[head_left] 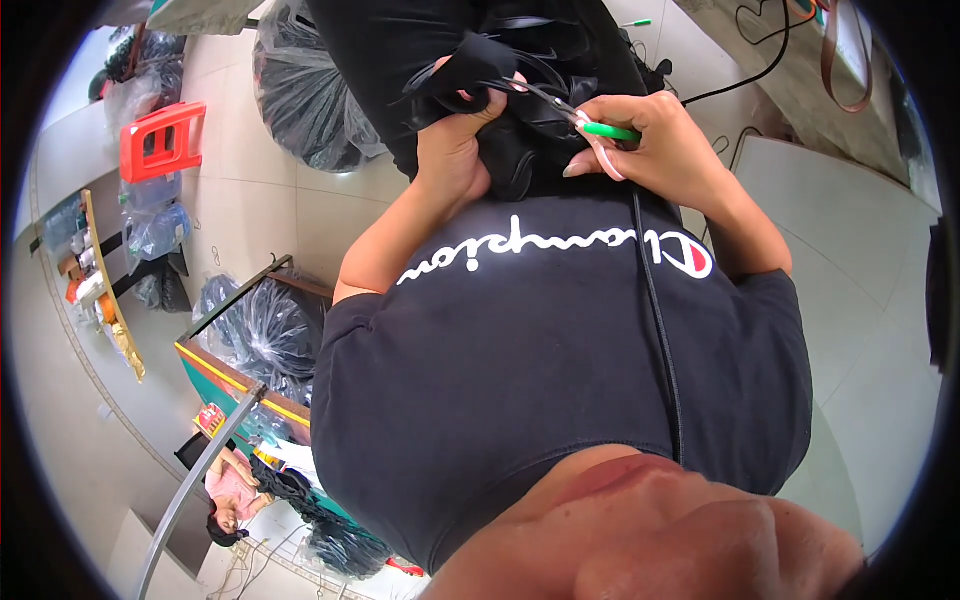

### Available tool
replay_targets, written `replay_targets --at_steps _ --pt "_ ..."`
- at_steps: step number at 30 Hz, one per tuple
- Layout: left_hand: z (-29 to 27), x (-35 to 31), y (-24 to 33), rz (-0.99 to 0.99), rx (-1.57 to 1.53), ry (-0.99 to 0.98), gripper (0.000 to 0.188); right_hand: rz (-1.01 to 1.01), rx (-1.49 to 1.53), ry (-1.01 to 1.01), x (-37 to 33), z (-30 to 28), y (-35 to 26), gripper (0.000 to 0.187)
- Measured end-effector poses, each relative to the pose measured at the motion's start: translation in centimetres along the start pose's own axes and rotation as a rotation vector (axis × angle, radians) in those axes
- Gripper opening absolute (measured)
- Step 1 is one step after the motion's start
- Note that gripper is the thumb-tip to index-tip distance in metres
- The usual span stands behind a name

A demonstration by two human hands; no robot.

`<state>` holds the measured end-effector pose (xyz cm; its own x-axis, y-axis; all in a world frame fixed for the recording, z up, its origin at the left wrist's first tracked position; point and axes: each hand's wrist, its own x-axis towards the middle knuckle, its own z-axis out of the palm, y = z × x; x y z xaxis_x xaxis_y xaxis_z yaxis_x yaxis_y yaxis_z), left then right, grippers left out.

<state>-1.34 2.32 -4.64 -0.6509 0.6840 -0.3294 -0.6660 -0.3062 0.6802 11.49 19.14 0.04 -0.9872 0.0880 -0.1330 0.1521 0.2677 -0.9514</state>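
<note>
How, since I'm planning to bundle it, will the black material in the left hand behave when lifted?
The black material probably flops: it curves by the left hand. It looks light, being partly thin strips. Those strips might tangle, as they splay and cross.

One wide fisheye view looks steeply down the wearer's own body from the head: the face (650, 530) looms closest along the lower edge, the black T-shirt (540, 360) fills the middle, and the left hand (462, 130) and right hand (650, 140) sit farther off, toward the top. The tiled floor (240, 195) bends around the sides.
</note>
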Motion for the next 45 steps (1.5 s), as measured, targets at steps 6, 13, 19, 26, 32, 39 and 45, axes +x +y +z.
replay_targets --at_steps 6,13,19,26,32,39,45 --pt "-0.5 0.0 -0.5 -0.042 -0.021 0.072 0.019 0.028 -0.021 -0.065 -0.2 -0.6 0.0 0.013" --pt "-0.3 0.1 -0.5 0.03 0.052 0.086 0.018 0.0 -0.014 -0.015 0.0 0.0 0.2 0.02" --pt "-0.8 0.3 -0.7 0.063 0.063 0.032 0.018 -0.046 -0.046 0.031 0.3 0.5 0.2 0.02" --pt "-0.2 0.3 -0.2 -0.006 -0.021 0.102 0.022 -0.102 -0.108 0.076 0.4 0.6 0.4 0.021" --pt "-0.3 0.3 -0.4 0.005 -0.013 0.091 0.021 -0.145 -0.138 0.125 0.4 0.9 0.6 0.021" --pt "0.8 -0.1 0.4 -0.017 0.019 -0.01 0.018 -0.065 -0.061 0.08 0.4 0.8 0.2 0.02" --pt "-0.7 0.4 -0.4 0.024 0.02 0.016 0.027 -0.071 -0.058 0.066 0.3 0.7 -0.2 0.021"
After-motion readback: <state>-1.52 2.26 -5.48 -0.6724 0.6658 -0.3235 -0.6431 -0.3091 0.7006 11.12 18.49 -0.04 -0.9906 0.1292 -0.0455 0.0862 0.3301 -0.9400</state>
